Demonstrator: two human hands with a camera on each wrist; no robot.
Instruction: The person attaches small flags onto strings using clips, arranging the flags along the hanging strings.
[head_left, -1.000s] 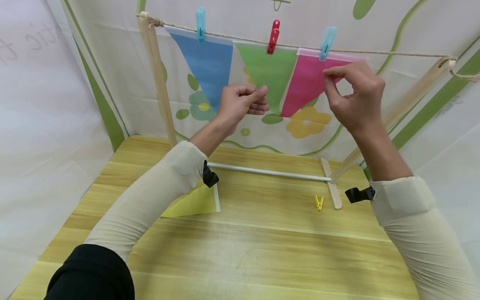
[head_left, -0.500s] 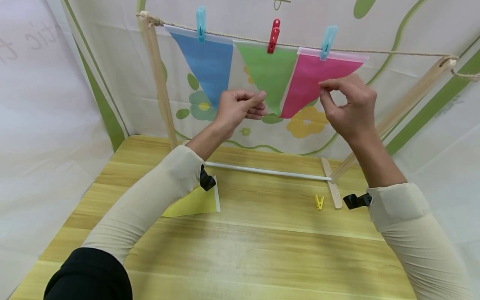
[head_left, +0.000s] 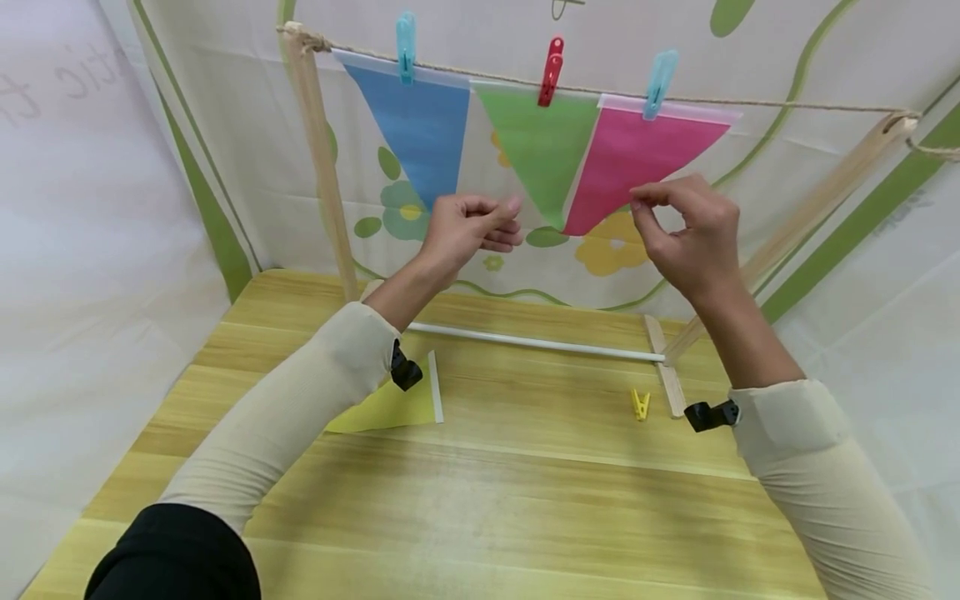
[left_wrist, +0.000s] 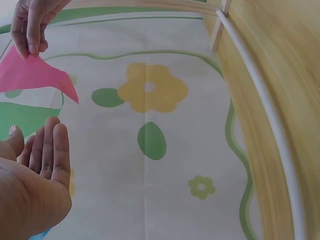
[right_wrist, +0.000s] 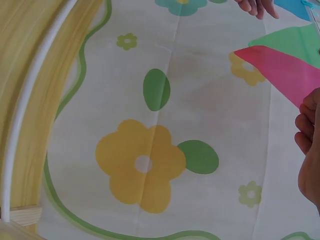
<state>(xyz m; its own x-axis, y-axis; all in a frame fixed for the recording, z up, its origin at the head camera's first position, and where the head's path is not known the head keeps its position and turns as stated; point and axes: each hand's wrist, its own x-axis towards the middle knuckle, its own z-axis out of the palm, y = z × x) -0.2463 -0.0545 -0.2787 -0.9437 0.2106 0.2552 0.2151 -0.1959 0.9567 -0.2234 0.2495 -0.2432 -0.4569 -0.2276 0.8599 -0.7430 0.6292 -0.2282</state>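
Printed cloth (head_left: 525, 268) backs the desk (head_left: 480, 500); the right hand (head_left: 693, 237), pinching the pink flag (head_left: 645, 150), and the loose left hand (head_left: 463, 237) have dropped.

The surface (head_left: 487, 500) has a yellow-tan wood grain. Left of centre lies a yellow flag (head_left: 397, 408) with a white edge strip (head_left: 437, 392), partly hidden by a sleeve (head_left: 300, 392). At right, a yellow clip (head_left: 641, 405) lies near a wooden foot (head_left: 672, 389), which rests on the surface.
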